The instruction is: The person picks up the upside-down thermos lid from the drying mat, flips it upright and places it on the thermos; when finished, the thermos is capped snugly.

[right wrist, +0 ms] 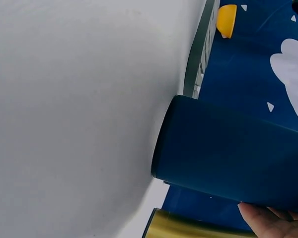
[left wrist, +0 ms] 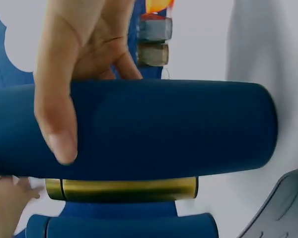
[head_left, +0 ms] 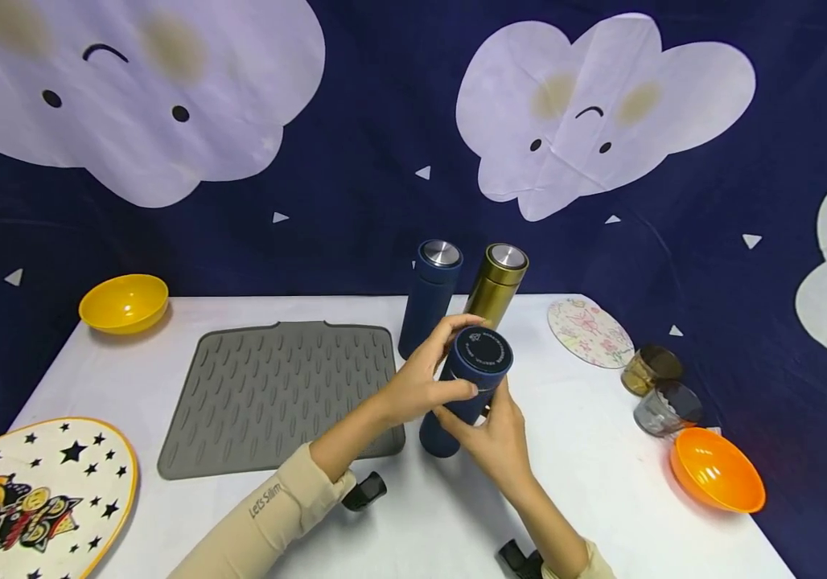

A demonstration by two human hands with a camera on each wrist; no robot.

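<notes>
Both hands hold one blue flask standing near the middle of the bench. My view has the left hand coming in from eight o'clock, fingers and thumb curled round the upper part just under the cap. The right hand comes up from five o'clock and grips the body lower down on the near side. Its base sits on the bench and its long axis leans, top tipped toward me. Neither hand is clearly nearer; the left has the top, the right the middle.

Just behind it at twelve o'clock stand two more flasks, upright: a second blue one and a gold one. So three flasks, two blue and one gold.

At nine o'clock lies one grey mat. Bowls count two, yellow at ten o'clock and orange at three o'clock. Two small jars sit by the orange bowl. One pale coaster lies at two o'clock, and a starry plate at eight o'clock.
</notes>
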